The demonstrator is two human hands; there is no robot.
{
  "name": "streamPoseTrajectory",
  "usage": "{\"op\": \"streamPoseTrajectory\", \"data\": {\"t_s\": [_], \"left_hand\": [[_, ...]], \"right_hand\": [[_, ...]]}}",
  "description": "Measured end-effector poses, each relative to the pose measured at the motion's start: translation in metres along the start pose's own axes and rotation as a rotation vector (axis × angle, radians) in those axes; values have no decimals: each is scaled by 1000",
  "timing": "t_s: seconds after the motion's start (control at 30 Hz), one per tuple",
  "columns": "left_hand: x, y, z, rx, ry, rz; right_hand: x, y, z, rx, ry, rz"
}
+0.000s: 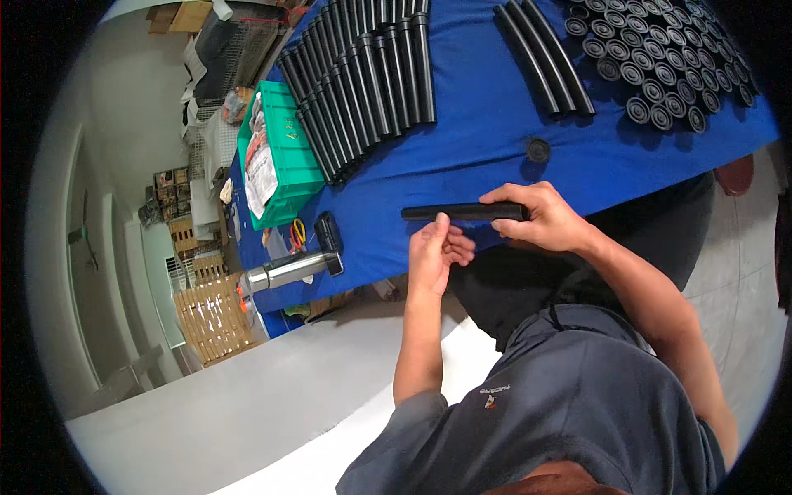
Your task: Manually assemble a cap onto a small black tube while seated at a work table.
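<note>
A short black tube (pixel 464 212) lies level across the near edge of the blue-covered table. My right hand (pixel 551 218) is closed round its right end, with the thumb below and the fingers on top. My left hand (pixel 437 257) is under the tube's left half, palm turned up. Its thumb tip rests against the tube's near side, while the loosely curled fingers stay off it and hold nothing. Just beyond my right hand, a single round black cap (pixel 538 150) sits on the cloth.
Rows of black tubes (pixel 363 82) lie at the far left, with several longer ones (pixel 544 58) farther right. Round black caps (pixel 660 62) crowd the far right. A green crate (pixel 293 165), yellow-handled scissors (pixel 298 233) and a silver-and-black handheld tool (pixel 289 270) stand at left on the blue cloth (pixel 470 107).
</note>
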State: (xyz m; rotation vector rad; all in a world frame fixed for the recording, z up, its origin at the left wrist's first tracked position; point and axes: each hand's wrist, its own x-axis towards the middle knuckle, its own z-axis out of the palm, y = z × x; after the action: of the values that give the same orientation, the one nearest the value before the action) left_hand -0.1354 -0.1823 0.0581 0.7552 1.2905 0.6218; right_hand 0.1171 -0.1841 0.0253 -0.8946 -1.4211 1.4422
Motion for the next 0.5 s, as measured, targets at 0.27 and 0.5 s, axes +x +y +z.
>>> {"op": "streamPoseTrajectory", "data": {"t_s": [0.27, 0.5], "left_hand": [[6, 21, 47, 1140, 289, 1096], [14, 30, 46, 1053, 107, 715]], "right_hand": [[1, -5, -1, 65, -27, 143], [2, -2, -7, 460, -102, 67]]}}
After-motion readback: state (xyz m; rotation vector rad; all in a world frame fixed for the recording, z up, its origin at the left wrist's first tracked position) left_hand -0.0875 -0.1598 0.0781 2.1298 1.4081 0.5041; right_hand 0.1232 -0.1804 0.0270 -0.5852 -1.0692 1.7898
